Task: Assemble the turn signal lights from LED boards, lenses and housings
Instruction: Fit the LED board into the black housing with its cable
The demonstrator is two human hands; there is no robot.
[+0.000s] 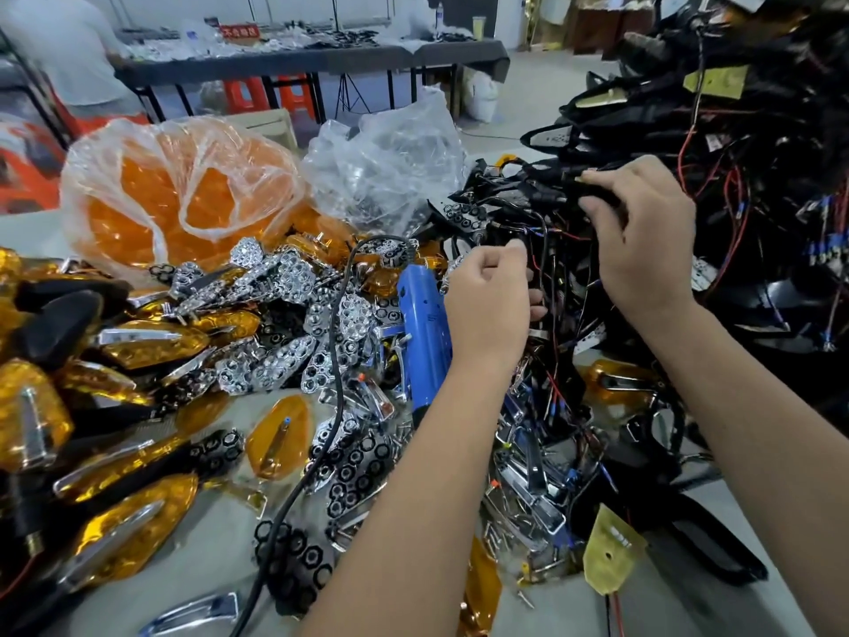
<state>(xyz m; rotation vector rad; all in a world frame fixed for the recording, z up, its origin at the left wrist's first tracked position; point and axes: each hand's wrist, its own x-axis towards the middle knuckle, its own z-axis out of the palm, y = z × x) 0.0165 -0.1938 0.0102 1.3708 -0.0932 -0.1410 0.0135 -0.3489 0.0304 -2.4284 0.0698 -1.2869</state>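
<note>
My right hand (pixel 643 236) reaches into a big tangled heap of black housings (pixel 753 144) with red and black wires, and its fingers grip a black housing stem (pixel 592 188) at the heap's left edge. My left hand (pixel 487 296) is curled just below it and pinches thin wires (pixel 540 250) from the same tangle. Chrome reflector pieces (pixel 285 333) lie piled at the centre of the table. Amber lenses (pixel 151 342) are spread over the left side, and one single amber lens (pixel 280 434) lies on bare table.
A blue electric screwdriver (pixel 425 333) with a black cable (pixel 331 406) lies left of my left hand. Two plastic bags stand behind: one of amber lenses (pixel 174 195), one of clear parts (pixel 390 163). A yellow LED board (pixel 608 558) lies front right among loose screws. A dark table (pixel 275 62) stands behind.
</note>
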